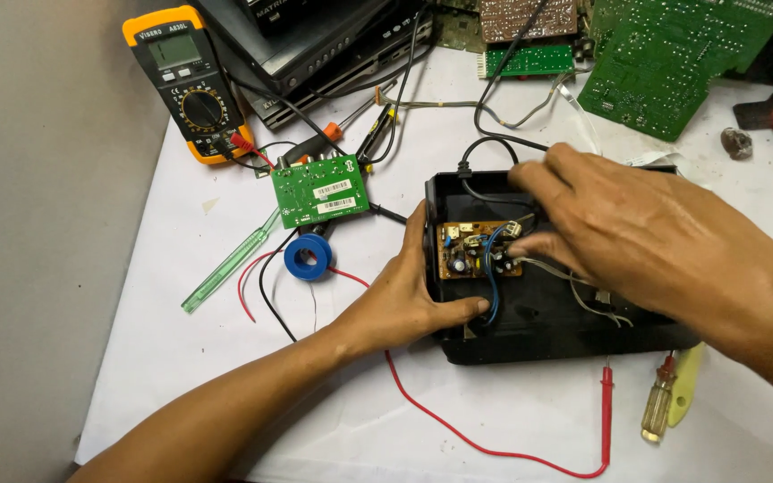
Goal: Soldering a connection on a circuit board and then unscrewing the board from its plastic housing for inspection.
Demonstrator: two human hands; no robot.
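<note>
The black casing [530, 331], at centre, is gripped at its nine-o'clock wall by the left hand [404, 300], while the right hand [619, 228], fingers bent, seemingly pinches the brown board [467, 255] inside.

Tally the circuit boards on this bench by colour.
Green printed circuit boards: 3, small one by the meter, narrow strip, large one at top right
Brown circuit boards: 2, one inside the black plastic case, one at the top edge
Total: 5
</note>
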